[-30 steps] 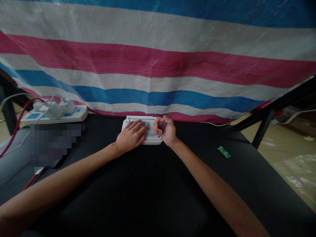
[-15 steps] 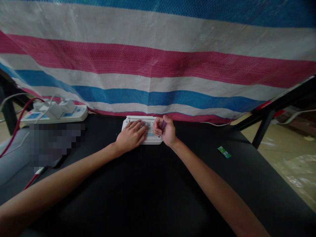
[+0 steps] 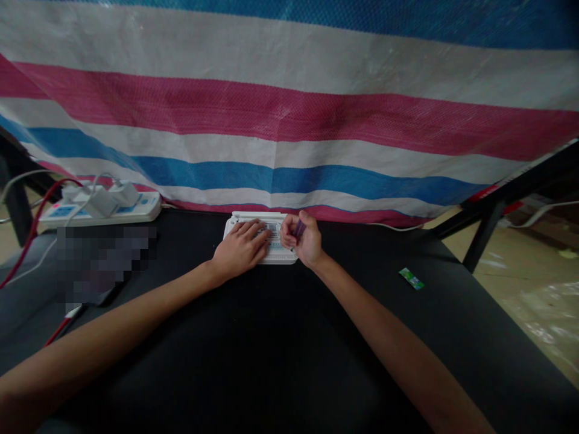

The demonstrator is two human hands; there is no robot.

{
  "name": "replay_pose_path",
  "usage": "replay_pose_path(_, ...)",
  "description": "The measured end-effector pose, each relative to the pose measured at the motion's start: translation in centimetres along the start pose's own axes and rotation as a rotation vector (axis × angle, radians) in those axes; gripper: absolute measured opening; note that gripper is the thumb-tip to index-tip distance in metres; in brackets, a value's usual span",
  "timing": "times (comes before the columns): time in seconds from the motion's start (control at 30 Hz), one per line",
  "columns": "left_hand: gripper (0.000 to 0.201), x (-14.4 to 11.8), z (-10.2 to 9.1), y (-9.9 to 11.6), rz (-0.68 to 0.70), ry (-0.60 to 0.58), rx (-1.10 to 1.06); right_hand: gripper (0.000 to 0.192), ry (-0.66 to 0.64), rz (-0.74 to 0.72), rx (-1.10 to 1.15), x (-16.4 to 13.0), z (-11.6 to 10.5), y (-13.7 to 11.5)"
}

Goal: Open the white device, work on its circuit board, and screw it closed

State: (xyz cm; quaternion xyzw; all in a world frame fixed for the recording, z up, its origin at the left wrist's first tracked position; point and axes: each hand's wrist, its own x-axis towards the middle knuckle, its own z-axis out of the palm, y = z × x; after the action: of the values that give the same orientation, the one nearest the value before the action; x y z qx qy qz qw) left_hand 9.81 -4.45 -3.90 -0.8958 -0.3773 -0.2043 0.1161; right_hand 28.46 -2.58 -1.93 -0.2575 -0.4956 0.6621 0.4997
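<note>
At the far left, a white power strip (image 3: 97,209) lies on the back edge of the black bench (image 3: 280,361), with white plugs seated in it and a red cable (image 3: 34,226) curving off its left end toward the bench edge. Just in front of it sits a blurred patch that cannot be made out.

Toward the middle, the left hand (image 3: 239,248) lies palm down on the left part of a white breadboard (image 3: 280,250), its fingers (image 3: 256,229) spread flat and loose across the board's top, gripping nothing. The breadboard sits at the back of the bench, just in front of the striped tarp (image 3: 289,120) that hangs behind it.

Just right of that, the right hand (image 3: 304,242) rests at the breadboard's right end, its fingers curled in tight around a small purple piece (image 3: 298,228), which is pinched between thumb and forefinger above the board. What the piece is cannot be told.

Further right, well apart from both hands, a small green packet (image 3: 411,278) lies flat on the bench. Beyond the bench's right edge stands a black metal frame (image 3: 486,226) on a pale floor.
</note>
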Motion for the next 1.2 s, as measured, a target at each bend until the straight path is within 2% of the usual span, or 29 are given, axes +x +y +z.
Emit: replay_pose_path(1.2,0.038,-0.04,0.07,-0.02,0.014,0.018,0.048,0.055,-0.027,-0.022,-0.006,-0.02,-0.28,0.23)
